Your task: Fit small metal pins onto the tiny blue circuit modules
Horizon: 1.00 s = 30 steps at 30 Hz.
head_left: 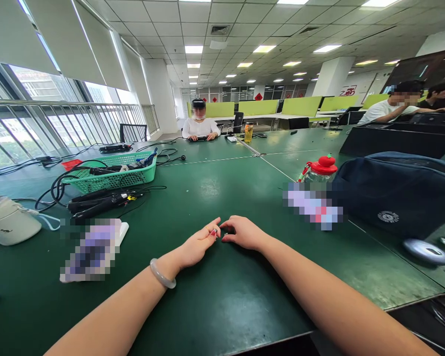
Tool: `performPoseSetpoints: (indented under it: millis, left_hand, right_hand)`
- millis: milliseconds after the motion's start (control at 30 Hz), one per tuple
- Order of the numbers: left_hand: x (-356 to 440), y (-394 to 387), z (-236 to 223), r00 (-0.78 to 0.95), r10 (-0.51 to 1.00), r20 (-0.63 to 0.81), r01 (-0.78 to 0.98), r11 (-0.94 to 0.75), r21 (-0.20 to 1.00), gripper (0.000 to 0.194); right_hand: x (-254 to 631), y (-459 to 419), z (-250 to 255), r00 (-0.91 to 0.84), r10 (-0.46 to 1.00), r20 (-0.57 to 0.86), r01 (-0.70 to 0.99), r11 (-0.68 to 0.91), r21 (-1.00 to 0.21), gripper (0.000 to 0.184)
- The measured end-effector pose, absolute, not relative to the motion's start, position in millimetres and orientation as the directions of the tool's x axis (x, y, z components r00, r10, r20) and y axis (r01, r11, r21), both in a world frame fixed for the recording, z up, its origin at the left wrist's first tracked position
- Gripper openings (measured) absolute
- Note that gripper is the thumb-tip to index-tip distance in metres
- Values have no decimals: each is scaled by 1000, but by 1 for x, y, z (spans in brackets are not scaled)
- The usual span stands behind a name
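My left hand (196, 245) is held just above the green table (207, 316), its wrist wearing a pale bangle (162, 275). The thumb is pressed against the fingers; red shows at its tip, and anything pinched there is too small to make out. Close beside it on the right, my right hand (244, 232) is bent with its fingers curved toward the left fingertips. A gap shows between its thumb and index finger, with a tiny speck near it that I cannot identify. The fingertips of the two hands almost meet.
On the left are a green plastic basket (114, 173) with cables, a blurred-out phone-like item (92, 252) and a cream pouch (9, 222). To the right stand a red-lidded jar (322, 168), a navy bag (393, 193) and a computer mouse (426, 252). A person (200, 126) sits opposite.
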<state>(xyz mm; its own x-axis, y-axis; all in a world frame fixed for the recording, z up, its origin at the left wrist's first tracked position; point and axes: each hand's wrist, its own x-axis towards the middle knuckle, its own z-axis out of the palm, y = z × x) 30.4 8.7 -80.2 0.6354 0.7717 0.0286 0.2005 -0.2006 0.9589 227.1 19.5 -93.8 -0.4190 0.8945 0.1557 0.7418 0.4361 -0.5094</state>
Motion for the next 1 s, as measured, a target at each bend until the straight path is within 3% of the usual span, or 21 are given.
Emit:
performPoseSetpoints:
  millis: [133,233,300,467,633,767,1000]
  left_hand:
    - [27,15,-83,571,818,73,25,-106,994,34]
    - [23,19,-84,523,852,28,-14,-24,1000,33]
    - [22,18,-84,545,838,-5,-26,23,999,30]
    - [28,10,-79,664,747,-26,-145,163,976,26]
    - [23,19,-82,475,879,45,8,-56,998,36]
    - [19,25,-83,388,920,52,116,-105,988,46]
    - [26,21,-81,355,935,27,169,-93,981,39]
  right_hand:
    - [227,19,-94,-415,896,161,728,432,-532,25]
    - [227,19,-96,-416,894,164,718,434,-545,13]
    - [227,19,-96,-419,892,166,716,438,-544,5]
    - [226,17,-95,-393,898,195,730,434,-527,7]
    - [223,14,-93,-333,910,248,670,413,-616,8]
    - [220,12,-91,-295,909,295,614,417,-670,15]
    - [216,13,-92,-262,962,80,217,140,-966,18]
